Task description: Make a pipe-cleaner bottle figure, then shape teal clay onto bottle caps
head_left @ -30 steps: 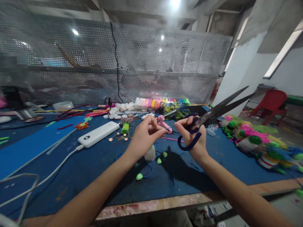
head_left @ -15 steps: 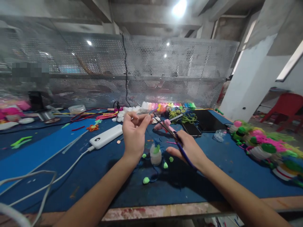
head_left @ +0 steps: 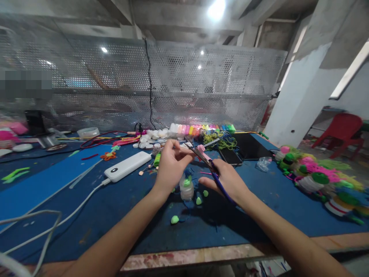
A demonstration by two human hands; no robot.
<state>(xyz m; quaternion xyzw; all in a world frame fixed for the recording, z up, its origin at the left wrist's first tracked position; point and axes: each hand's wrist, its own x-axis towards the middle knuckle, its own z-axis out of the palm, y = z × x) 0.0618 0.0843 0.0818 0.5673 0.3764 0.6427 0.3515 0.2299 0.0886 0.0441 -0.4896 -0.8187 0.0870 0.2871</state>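
Note:
My left hand (head_left: 173, 167) is closed in a pinch above the table, on a strand of blue yarn that barely shows now. In my right hand (head_left: 230, 179) is a pair of scissors with dark blue handles (head_left: 218, 184); its blades point at the left fingertips. Below the hands stands a small clear bottle (head_left: 186, 191), topped with light green clay (head_left: 187, 181) and blue yarn (head_left: 189, 171). Light green clay lumps lie around it, among them one at the front (head_left: 174, 219). Behind the blades is a pink clay piece (head_left: 201, 148).
A white power bank (head_left: 127, 166) with a cable lies at left. Behind are colourful clay packs (head_left: 196, 130), tangled green yarn (head_left: 220, 140), a phone (head_left: 230, 157) and a dark tablet (head_left: 250, 146). Several yarn-topped bottles (head_left: 313, 181) line the right edge.
My left hand has moved slightly right and down, closer to the scissors. A green coiled piece now shows left of it. The whole view has shifted a little.

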